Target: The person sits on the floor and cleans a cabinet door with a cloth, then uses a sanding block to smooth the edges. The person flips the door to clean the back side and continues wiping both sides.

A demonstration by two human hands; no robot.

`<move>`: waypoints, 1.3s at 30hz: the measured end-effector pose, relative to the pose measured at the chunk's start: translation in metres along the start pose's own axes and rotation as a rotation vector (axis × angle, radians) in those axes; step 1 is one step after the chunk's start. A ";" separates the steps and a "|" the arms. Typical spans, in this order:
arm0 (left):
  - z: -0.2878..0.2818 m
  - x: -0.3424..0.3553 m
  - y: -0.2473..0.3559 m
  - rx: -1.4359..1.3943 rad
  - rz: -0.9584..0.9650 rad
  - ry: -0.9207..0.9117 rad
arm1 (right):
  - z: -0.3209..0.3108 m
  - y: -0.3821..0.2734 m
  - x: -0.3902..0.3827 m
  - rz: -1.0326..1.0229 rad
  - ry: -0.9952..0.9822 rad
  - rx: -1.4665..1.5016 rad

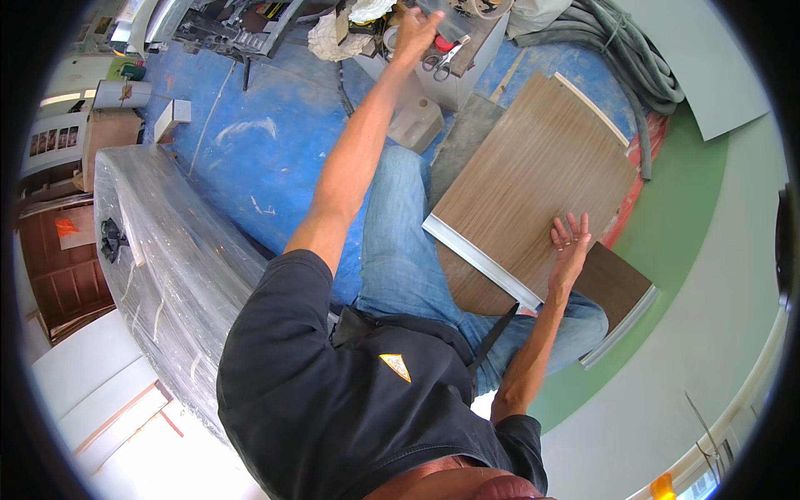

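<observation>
My left hand [416, 33] reaches up to a cluttered grey box top [475, 62], its fingers closed on a blurred translucent grey object [448, 25]. Scissors [442, 60] and a red round item [444, 42] lie just beside it. My right hand [570, 243] is open, palm up with fingers spread, at the lower right of a wood-grain board [529, 158] with a pale metal strip [475, 257] along its near edge. Darker boards [608, 279] lie under it, one with a similar edge strip. My legs are bent around the boards.
Blue sheeting [233, 125] covers the floor. A plastic-wrapped item [167, 242] stands at left, with boxes and panels beyond. A grey jug [415, 125] sits above my knee. Coiled grey hose [633, 75] lies at upper right, beside a white wall [742, 208] with a green band.
</observation>
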State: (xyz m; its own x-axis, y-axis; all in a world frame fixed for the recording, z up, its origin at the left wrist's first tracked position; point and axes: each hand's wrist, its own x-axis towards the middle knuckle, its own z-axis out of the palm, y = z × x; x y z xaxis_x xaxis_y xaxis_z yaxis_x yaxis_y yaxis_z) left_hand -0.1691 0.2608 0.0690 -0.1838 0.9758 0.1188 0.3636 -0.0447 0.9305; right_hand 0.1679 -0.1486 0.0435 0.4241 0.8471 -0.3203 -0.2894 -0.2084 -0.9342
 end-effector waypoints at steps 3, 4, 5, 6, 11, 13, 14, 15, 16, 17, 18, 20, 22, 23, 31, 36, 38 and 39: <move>-0.013 0.008 0.008 0.078 0.092 0.279 | 0.008 0.001 -0.007 -0.017 0.034 -0.029; -0.012 -0.007 0.017 0.049 0.220 0.280 | 0.013 0.000 -0.008 -0.024 0.054 -0.046; -0.010 -0.030 0.028 0.021 0.345 0.279 | 0.020 0.000 -0.010 -0.011 0.064 -0.024; -0.009 -0.059 0.040 -0.007 0.485 0.288 | 0.029 -0.001 -0.010 -0.003 0.075 -0.015; 0.023 -0.270 0.090 -0.058 0.594 -0.565 | 0.103 -0.014 -0.007 0.139 -0.053 0.247; 0.037 -0.294 0.087 -0.010 0.713 -0.717 | 0.133 -0.029 -0.007 0.171 -0.243 0.615; 0.042 -0.292 0.083 0.016 0.760 -0.683 | 0.142 -0.039 -0.008 0.213 -0.336 0.804; 0.045 -0.285 0.078 0.093 0.770 -0.719 | 0.148 -0.050 -0.009 0.079 -0.193 0.475; 0.045 -0.264 0.068 0.171 0.782 -0.578 | 0.150 -0.061 -0.012 0.124 -0.244 0.624; 0.040 -0.228 0.055 0.283 0.765 -0.492 | 0.148 -0.070 -0.016 0.145 -0.353 0.735; 0.034 -0.196 0.044 0.267 0.564 -0.358 | 0.144 -0.078 -0.021 0.174 -0.459 0.842; 0.017 -0.108 0.024 0.204 0.583 0.070 | 0.132 -0.085 -0.029 0.135 -0.567 0.662; -0.016 -0.021 0.002 0.441 0.786 0.395 | 0.120 -0.079 -0.035 0.116 -0.531 0.473; -0.031 0.010 -0.012 0.564 0.404 0.168 | 0.114 -0.072 -0.038 0.120 -0.451 0.377; -0.082 0.113 -0.111 0.921 0.090 -0.364 | 0.073 -0.005 -0.070 0.270 -0.098 0.179; -0.110 0.163 -0.166 1.169 0.683 -0.239 | 0.067 0.012 -0.071 0.181 -0.150 0.014; -0.120 0.197 -0.178 1.517 0.417 -0.243 | 0.075 0.013 -0.063 0.127 -0.183 0.038; -0.128 0.213 -0.176 1.460 0.574 -0.042 | 0.082 0.011 -0.060 0.127 -0.204 0.082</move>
State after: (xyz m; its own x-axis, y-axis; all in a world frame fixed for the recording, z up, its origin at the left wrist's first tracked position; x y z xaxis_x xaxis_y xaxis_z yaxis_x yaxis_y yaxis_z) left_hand -0.3896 0.4489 -0.0253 0.2997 0.9078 0.2933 0.9132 -0.1840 -0.3637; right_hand 0.0693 -0.1613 0.0651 0.2003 0.8994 -0.3886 -0.4017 -0.2864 -0.8699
